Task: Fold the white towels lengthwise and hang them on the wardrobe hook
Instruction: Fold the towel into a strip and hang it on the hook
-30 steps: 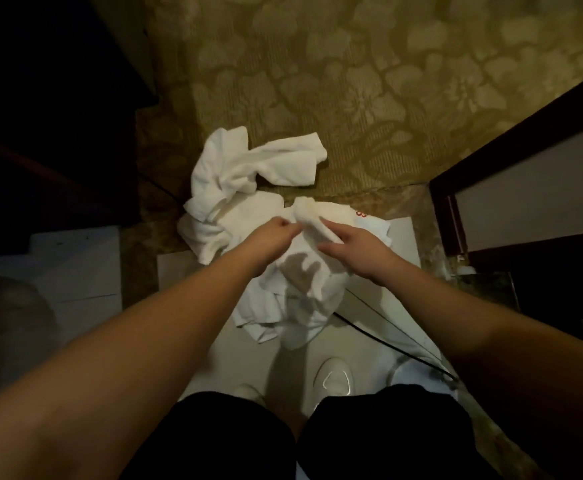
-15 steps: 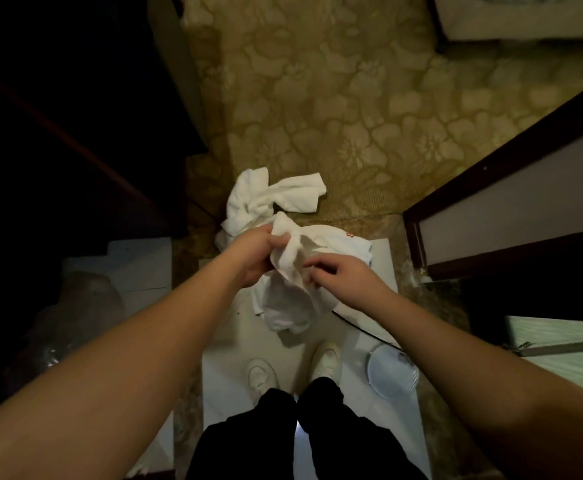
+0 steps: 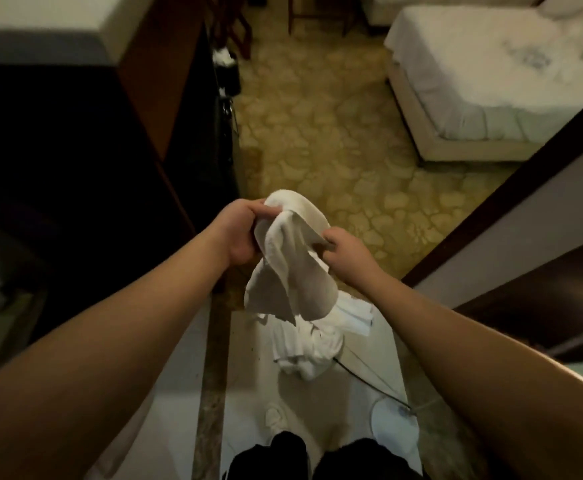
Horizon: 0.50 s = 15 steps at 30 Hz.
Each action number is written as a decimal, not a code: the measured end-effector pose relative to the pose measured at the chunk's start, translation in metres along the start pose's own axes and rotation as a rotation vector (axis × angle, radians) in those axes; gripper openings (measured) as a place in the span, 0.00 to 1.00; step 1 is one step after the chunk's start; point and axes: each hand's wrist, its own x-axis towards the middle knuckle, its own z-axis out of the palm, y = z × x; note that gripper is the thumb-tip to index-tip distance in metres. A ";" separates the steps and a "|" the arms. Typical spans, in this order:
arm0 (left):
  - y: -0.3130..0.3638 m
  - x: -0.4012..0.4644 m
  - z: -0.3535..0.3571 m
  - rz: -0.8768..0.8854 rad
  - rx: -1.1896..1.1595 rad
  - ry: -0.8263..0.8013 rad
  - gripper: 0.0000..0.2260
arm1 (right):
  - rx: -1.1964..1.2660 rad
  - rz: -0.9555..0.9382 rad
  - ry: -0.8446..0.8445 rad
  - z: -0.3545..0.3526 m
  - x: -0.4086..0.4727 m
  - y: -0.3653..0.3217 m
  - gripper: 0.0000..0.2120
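Pretty dim, warm yellowish light here. The white-sheeted bed (image 3: pixel 497 64) at top right is catching the most light, and the pale floor tiles (image 3: pixel 317 403) below are glowing a bit. The dark wooden wardrobe (image 3: pixel 75 168) on the left is sinking into near-black shadow. Everything is looking soft and slightly blurred, with the wide lens bending straight edges near the frame borders.

Left hand (image 3: pixel 239 233) and right hand (image 3: pixel 343 252) gripping a limp white cloth towel (image 3: pixel 291 268), lifted above a crumpled heap of white towels (image 3: pixel 309 344) on pale floor tiles (image 3: pixel 317 403). White-sheeted bed (image 3: pixel 490 74) far right; patterned yellow carpet (image 3: pixel 335 133) beyond.
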 end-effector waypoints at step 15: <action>-0.018 -0.229 0.021 0.334 0.038 0.339 0.17 | 0.772 -0.253 -0.133 -0.143 -0.154 -0.140 0.10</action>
